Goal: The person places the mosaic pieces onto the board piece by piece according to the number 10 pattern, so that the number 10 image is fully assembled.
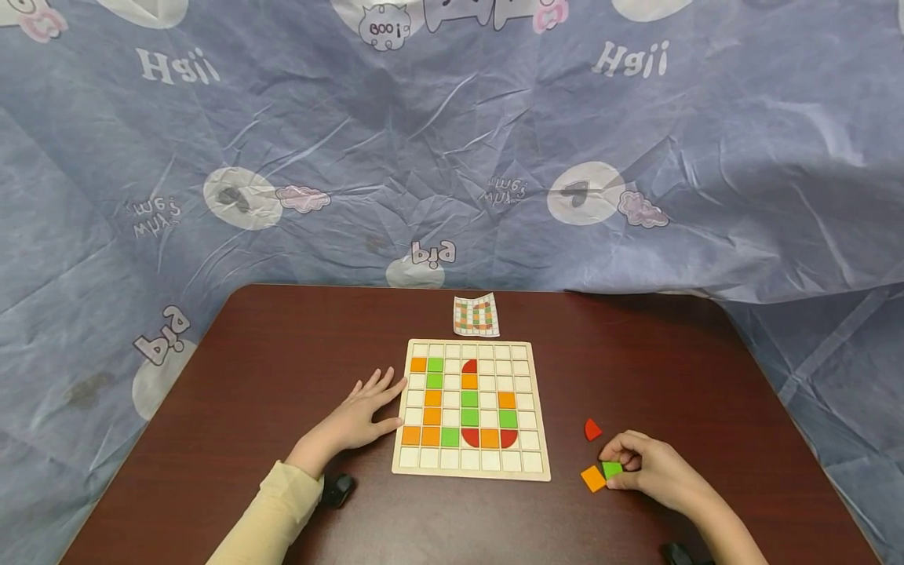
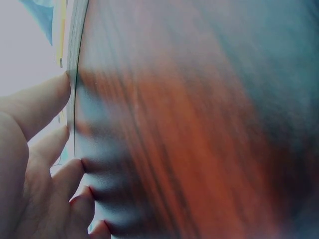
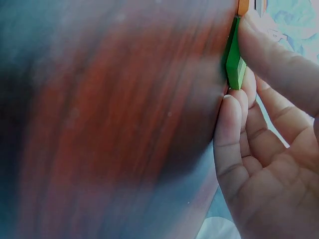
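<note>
A pale wooden grid board (image 1: pixel 471 463) lies on the table with orange, green and red tiles in several of its cells. My left hand (image 1: pixel 360 416) rests at its left edge, fingers spread; thumb and index fingertips meet the board's side in the left wrist view. To the right of the board, my right hand (image 1: pixel 653 471) pinches a green square tile (image 1: pixel 611 469) between thumb and fingers. In the right wrist view the green tile (image 3: pixel 233 57) is tilted on edge. Beside it lie an orange square tile (image 1: pixel 592 479) and a red quarter-round tile (image 1: pixel 592 429).
Behind the board lies a small pattern card (image 1: pixel 476 315) printed with a coloured grid. The dark brown table (image 1: pixel 318 329) ends at a patterned blue-grey cloth (image 1: pixel 452 157). A small black object (image 1: pixel 339 490) is by the left wrist, another (image 1: pixel 678 554) by the right forearm.
</note>
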Demonstrator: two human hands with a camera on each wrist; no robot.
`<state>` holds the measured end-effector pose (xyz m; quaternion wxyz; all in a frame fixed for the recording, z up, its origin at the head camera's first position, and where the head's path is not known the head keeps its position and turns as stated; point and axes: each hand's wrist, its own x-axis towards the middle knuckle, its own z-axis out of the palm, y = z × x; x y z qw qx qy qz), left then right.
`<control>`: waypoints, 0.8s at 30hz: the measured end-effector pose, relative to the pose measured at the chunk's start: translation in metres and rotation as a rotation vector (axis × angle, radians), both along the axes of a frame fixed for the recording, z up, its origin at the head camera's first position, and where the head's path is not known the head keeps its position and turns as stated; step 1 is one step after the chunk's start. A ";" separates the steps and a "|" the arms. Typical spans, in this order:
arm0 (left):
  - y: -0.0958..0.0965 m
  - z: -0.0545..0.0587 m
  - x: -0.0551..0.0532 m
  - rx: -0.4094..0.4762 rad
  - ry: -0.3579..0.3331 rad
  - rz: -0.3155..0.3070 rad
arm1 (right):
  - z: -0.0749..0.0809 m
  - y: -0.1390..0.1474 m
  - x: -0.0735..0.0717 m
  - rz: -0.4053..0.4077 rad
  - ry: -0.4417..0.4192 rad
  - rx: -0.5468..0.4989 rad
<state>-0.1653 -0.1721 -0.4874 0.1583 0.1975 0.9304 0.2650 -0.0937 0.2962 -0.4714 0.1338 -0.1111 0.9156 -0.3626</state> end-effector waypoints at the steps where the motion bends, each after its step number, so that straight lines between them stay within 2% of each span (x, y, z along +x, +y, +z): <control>1: 0.000 -0.001 0.000 0.000 0.001 0.000 | 0.000 -0.001 0.000 -0.004 -0.009 0.001; 8: -0.001 -0.007 -0.002 0.001 0.001 -0.002 | 0.002 -0.002 -0.001 -0.020 -0.108 -0.032; 14: -0.001 -0.007 0.000 0.005 0.001 -0.007 | 0.001 -0.001 0.000 0.002 -0.108 -0.048; 17: -0.001 -0.006 0.000 0.008 0.002 -0.009 | 0.002 0.001 -0.003 -0.013 -0.118 -0.064; 24: -0.001 -0.005 -0.002 0.007 0.004 -0.001 | 0.004 -0.002 -0.015 -0.049 -0.130 -0.199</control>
